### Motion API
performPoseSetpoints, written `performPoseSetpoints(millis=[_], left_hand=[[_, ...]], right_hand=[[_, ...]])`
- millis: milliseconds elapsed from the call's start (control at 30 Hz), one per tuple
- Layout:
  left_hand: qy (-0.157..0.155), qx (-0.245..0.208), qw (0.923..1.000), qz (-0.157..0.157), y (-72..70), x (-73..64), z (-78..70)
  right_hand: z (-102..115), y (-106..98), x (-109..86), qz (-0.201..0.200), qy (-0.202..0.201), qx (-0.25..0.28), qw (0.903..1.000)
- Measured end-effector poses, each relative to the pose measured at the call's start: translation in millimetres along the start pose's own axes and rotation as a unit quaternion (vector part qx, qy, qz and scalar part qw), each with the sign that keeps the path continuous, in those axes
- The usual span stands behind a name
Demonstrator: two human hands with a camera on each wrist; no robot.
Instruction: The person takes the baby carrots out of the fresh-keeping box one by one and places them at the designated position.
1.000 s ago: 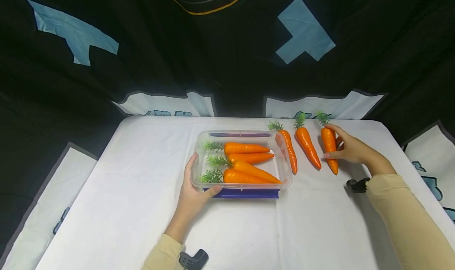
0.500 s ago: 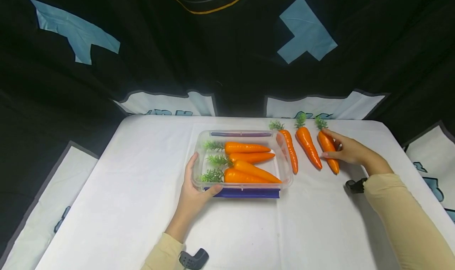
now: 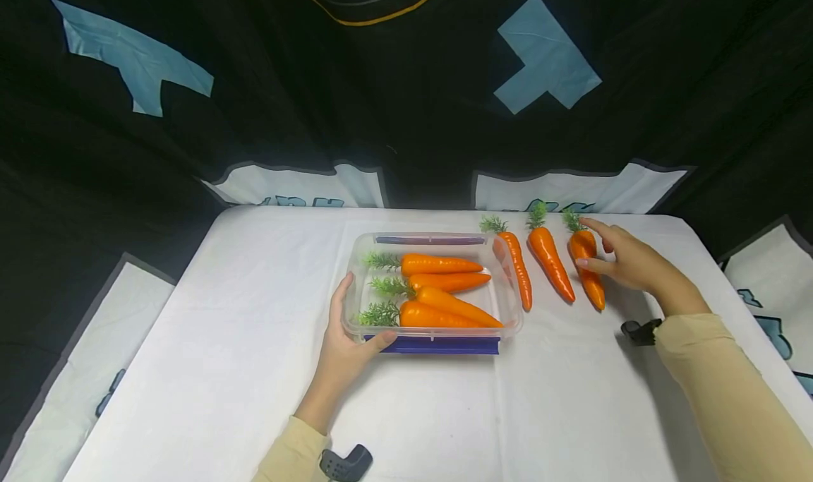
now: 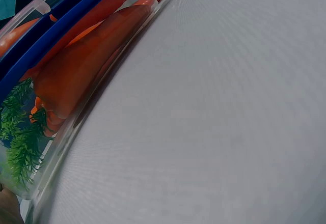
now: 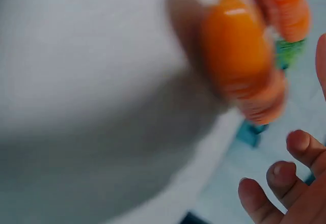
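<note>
A clear container (image 3: pixel 444 332) is steadied on a white surface (image 3: pixel 190 355) by the left hand (image 3: pixel 343 355), its left end gripped between thumb and fingers. Well to the right of the container, the outer carrot (image 3: pixel 591 285) of a loose row of three is straddled by the right hand (image 3: pixel 635 262), its fingers spread with no firm grasp seen; whether the carrot is touched by the thumb cannot be told. Between it and the container, a middle carrot (image 3: pixel 550 263) and a near carrot (image 3: pixel 522 277) are seen lying. Inside the container, four carrots (image 3: pixel 447 303) are laid, leafy tops (image 3: pixel 379 314) toward its left end. The outer carrot would best be pinched at its thick shoulder, clear of the leaves, and lifted straight up, so its neighbours are not rolled against the container.
</note>
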State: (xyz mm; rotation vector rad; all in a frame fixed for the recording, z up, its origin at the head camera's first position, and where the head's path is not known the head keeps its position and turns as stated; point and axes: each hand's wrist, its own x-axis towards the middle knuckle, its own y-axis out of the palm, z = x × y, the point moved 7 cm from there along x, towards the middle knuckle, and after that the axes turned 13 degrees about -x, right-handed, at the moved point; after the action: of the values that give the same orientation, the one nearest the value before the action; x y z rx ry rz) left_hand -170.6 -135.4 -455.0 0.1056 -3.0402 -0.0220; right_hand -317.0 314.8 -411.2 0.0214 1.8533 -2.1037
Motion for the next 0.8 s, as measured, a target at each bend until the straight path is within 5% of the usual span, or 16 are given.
performPoseSetpoints(millis=[167,400,800], left_hand=[[0.003,0.003,1.0,-0.001,-0.9,0.1,0.1],[0.0,-0.002,1.0,0.001,-0.4,-0.4,1.3],[0.005,-0.003,1.0,0.004,-1.9,0.5,1.5]], right_hand=[[40,-25,-7.8,-0.035,-0.028,0.015,0.9989],[115,-40,-24.8,-0.049,-0.118,0.002,0.9918],[221,-28,-43.5,-0.035,-0.294,-0.035,0.9545]])
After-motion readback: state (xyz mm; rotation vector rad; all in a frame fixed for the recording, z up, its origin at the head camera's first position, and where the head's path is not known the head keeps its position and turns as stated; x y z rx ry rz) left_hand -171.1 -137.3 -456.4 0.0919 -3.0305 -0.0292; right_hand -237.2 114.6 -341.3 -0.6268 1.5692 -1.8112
